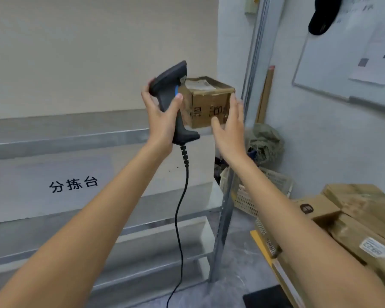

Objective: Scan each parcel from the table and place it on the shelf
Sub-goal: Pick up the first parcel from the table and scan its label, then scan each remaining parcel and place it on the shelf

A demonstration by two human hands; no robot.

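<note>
A small brown cardboard parcel (207, 101) with a white label on top sits at the right end of an upper level of the white shelf (71, 138). My right hand (229, 127) lies against its right front corner. The fingers are straight along the parcel's side and the thumb is on the front face. My left hand (159, 114) grips the handle of a black barcode scanner (170, 83) just left of the parcel. The scanner's head points toward the parcel, and its black cable (180, 207) hangs down.
Several more cardboard parcels (362, 218) are piled at the lower right. The shelf's grey metal upright (222, 218) stands between the shelf and that pile. A white perforated basket (245, 203) and a crumpled bag (265, 143) lie in the corner. A whiteboard (347, 52) hangs on the right wall.
</note>
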